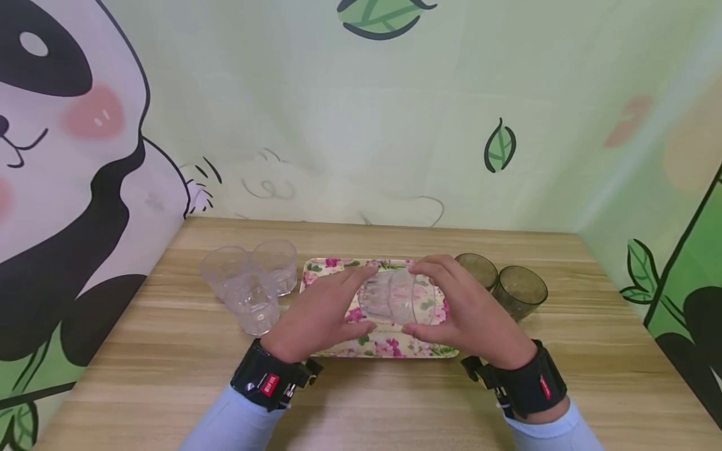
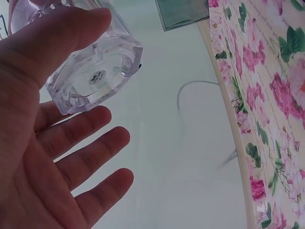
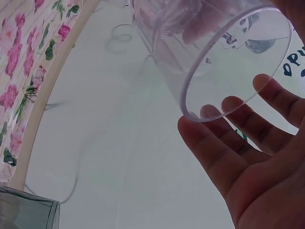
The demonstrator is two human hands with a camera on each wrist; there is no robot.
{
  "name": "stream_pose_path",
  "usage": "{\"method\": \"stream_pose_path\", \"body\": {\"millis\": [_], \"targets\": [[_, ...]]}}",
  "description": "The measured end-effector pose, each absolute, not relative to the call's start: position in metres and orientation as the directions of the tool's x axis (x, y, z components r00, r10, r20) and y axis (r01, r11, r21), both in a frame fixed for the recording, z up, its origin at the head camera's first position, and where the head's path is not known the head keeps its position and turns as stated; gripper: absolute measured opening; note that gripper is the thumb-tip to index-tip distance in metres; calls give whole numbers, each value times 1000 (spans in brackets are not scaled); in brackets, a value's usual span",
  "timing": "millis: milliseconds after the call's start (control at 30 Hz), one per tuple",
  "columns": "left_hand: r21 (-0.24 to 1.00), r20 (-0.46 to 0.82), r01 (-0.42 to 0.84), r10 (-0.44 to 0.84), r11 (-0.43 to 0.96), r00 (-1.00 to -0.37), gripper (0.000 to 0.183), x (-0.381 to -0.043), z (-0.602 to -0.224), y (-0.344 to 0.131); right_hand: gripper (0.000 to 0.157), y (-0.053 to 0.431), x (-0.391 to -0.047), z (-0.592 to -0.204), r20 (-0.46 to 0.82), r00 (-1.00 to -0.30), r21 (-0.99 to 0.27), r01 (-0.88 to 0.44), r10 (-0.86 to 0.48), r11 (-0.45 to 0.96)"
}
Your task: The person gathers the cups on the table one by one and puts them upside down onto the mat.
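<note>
A clear tumbler lies sideways in the air between both hands, over a flower-print tray. My left hand holds its base end, thumb on one side and fingers on the other. The thick faceted base faces the left palm, with a small mark at its centre. My right hand holds the rim end between thumb and fingers. In the right wrist view the round rim opens toward the right palm, fingertips right at its edge.
Several clear tumblers stand at the left of the tray, one at the back and one nearer. Two smoky grey tumblers, one in front and one behind, stand at the right. A printed cloth wall closes off the wooden table behind.
</note>
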State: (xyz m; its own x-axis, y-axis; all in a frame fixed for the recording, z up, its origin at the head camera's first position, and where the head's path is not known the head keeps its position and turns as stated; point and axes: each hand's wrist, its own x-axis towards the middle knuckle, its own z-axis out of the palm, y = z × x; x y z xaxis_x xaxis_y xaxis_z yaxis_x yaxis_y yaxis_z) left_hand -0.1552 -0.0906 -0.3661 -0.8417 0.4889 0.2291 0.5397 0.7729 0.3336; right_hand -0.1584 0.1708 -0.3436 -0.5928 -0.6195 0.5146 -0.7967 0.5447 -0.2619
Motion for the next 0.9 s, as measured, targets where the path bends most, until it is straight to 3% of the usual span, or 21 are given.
{"method": "stream_pose_path", "body": {"millis": [533, 900], "targets": [[319, 311, 594, 511, 738, -802, 87, -156, -365, -90, 78, 168, -156, -340, 518, -591, -282, -801, -619, 528], [318, 299, 601, 524, 733, -798, 86, -156, -363, -93, 78, 169, -156, -342, 501, -594, -293, -800, -629, 523]]}}
